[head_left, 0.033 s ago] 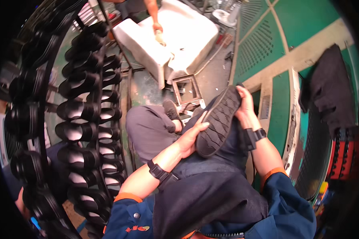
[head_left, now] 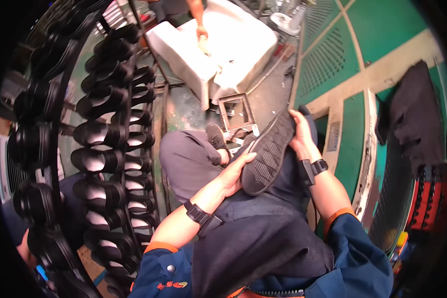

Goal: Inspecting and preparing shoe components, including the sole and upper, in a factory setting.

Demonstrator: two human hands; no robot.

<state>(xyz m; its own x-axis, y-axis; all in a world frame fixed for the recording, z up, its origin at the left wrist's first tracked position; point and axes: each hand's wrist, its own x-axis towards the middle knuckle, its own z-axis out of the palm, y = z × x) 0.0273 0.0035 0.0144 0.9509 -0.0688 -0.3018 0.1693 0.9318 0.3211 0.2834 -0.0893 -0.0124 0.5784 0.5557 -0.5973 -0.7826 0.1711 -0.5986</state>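
Note:
A black shoe [head_left: 269, 158] is held above my lap, its ridged sole turned up towards me. My left hand [head_left: 233, 175] is closed on the near end, with the thumb along the sole's edge. Around the far right side, my right hand [head_left: 302, 134] grips the shoe with its fingers over the edge. The shoe's upper is mostly hidden beneath the sole. A dark rounded shape [head_left: 310, 123] shows beside my right hand; I cannot tell what it is.
Racks of black shoes [head_left: 99, 134] stand close on my left. Ahead, another person's hand [head_left: 202, 43] rests over a bright white covered surface [head_left: 238, 35]. A metal frame [head_left: 236, 111] lies on the floor. Green panels [head_left: 350, 134] and a hanging dark cloth [head_left: 416, 116] are at right.
The shoe has tilted slightly in my hands, and my right hand has shifted a little left and down with it. Both hands keep their hold.

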